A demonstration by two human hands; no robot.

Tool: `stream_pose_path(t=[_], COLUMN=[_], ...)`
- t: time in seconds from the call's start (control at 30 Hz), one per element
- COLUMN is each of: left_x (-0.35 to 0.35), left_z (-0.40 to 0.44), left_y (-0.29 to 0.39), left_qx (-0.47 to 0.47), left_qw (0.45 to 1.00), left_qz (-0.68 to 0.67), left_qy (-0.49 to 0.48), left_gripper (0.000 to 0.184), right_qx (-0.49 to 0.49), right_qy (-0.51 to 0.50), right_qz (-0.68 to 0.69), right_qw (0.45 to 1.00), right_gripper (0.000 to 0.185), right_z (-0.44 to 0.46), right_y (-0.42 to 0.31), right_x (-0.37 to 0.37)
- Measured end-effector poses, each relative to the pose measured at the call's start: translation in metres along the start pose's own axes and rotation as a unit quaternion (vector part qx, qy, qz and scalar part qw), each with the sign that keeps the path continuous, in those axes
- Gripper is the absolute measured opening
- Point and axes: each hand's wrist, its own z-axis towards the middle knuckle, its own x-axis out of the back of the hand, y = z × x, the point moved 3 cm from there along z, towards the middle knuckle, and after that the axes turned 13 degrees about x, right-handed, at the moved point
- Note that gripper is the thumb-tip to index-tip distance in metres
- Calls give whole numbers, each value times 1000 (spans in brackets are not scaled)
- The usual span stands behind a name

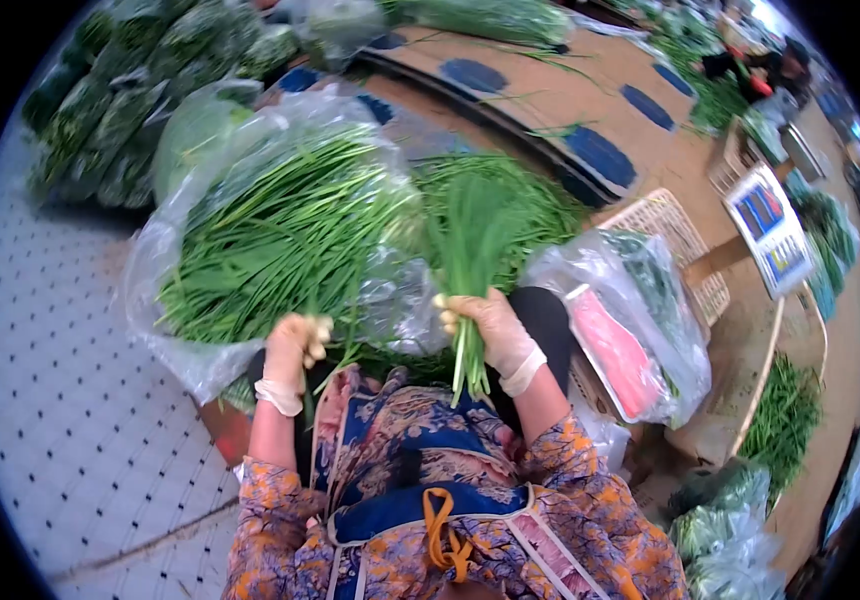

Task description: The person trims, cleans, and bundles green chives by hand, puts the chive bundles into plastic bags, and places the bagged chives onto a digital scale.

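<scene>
In a pale glove, my right hand [490, 322] is wrapped round a bunch of long green stalks [475, 240]; the leaves point away from me and the pale stem ends stick out below the fist. My left hand [300, 348], also gloved, is closed at the near edge of an open clear plastic bag [140, 290] full of loose green stalks [280, 220]. Whether its curled fingers hold anything is hard to make out. Behind the bunch lies a heap of more loose greens [540, 205].
Right of me sit a plastic bag with a pink packet [615, 355], a woven basket [665, 225] and a digital scale [770, 228]. Bagged greens [140, 90] are piled at the upper left. Another person [790, 65] is at the far upper right.
</scene>
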Motion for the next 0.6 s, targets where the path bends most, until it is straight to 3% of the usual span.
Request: stream_pose_path(t=[0.03, 0.07, 0.13, 0.17, 0.2, 0.23, 0.27, 0.3, 0.33, 0.37, 0.4, 0.43, 0.47, 0.5, 0.57, 0.6], left_x=[3, -8, -57, -83, -119, -149, -185, -211, -245, -268, -288, -303, -317, -327, -343, -345], left_z=[21, 19, 8, 8, 3, 12, 10, 38, 17, 37, 37, 52, 70, 84, 102, 108], left_y=[-26, -25, -10, -7, 7, 5, 11, -10, 18, 18, 22, 18, 10, 5, -4, -8], left_qx=[76, -126, -297, -329, -349, -341, -311, -347, -167, -229, -175, -140, -103, -103, -50, -49], left_qw=[972, 800, 767, 799, 815, 815, 828, 844, 920, 882, 915, 934, 946, 946, 946, 945], left_qz=[221, 583, 561, 500, 461, 453, 428, 365, 275, 361, 322, 261, 198, 197, 28, 28], left_qy=[21, 58, 99, 47, -38, -116, -188, -185, -223, -198, -169, -202, -234, -235, -321, -321], left_gripper=[18, 31, 43, 51, 52, 56, 70, 87, 98, 108, 101, 95, 90, 90, 79, 79], right_qx=[19, 38, 55, 86, 103, 187, 268, 337, 334, 346, 356, 366, 366, 389, 414, 428], right_qy=[-29, -56, -136, -144, -170, -181, -192, -198, -207, -199, -193, -181, -181, -167, -142, -119], right_qz=[-22, -46, -132, -154, -301, -362, -421, -431, -473, -507, -539, -595, -596, -619, -652, -666], right_qw=[999, 997, 980, 974, 933, 895, 845, 814, 789, 764, 739, 692, 691, 661, 618, 599], right_gripper=[30, 32, 50, 50, 50, 50, 51, 53, 53, 52, 52, 53, 53, 55, 58, 60], right_z=[-6, -12, -29, -39, -52, -59, -68, -76, -83, -93, -102, -104, -104, -103, -90, -84], right_y=[-10, -23, -46, -50, -71, -77, -82, -88, -89, -100, -110, -113, -117, -122, -118, -114], right_x=[-3, -4, -5, -2, -6, -2, 0, 1, 10, 11, 11, 19, 27, 34, 62, 79])
